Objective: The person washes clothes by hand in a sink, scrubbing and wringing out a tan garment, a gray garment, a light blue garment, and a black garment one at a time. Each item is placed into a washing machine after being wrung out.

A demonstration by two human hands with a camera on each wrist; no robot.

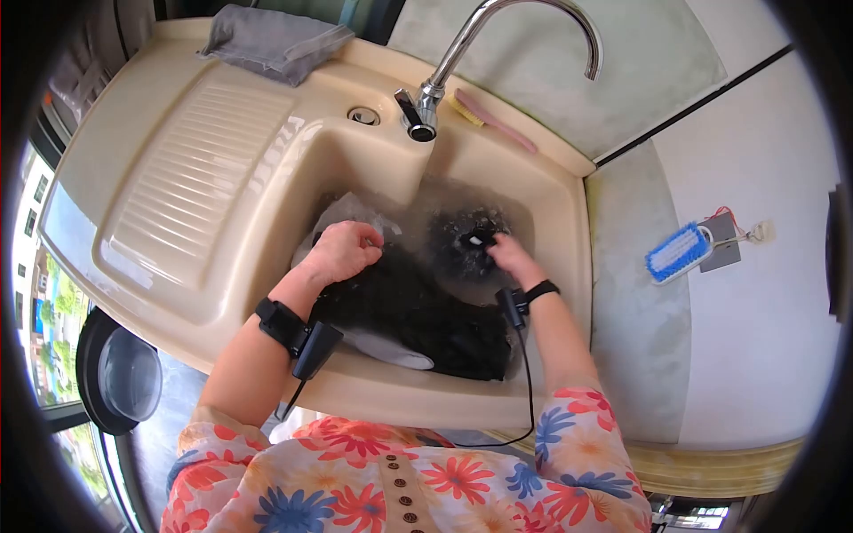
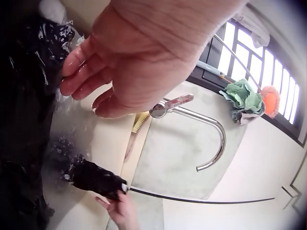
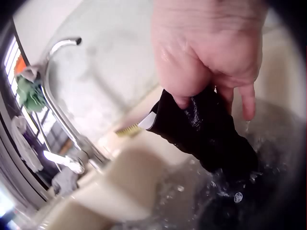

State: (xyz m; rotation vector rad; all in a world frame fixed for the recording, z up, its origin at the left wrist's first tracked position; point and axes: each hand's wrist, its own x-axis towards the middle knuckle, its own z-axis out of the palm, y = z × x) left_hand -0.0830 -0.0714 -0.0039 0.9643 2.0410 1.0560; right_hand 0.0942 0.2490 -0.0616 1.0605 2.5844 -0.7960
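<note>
**Black cloth pinched in your right hand, left hand free**

Your right hand pinches the black cloth by its upper end, near a white patch; the lower end is under water. Long axis slants from your fingers down and leftward into the sink. From your left hand, the cloth lies to the right across cloudy water; right is clearly nearer. Left fingers hang loose, gripping nothing, above a larger dark garment that spreads toward you. Can't tell if the two join underwater.

Surface: cream basin, ribbed drainboard on your left, grey towel at its far edge. Faucet behind the basin, pink-handled brush on the back ledge, blue brush hung on the right wall.
</note>
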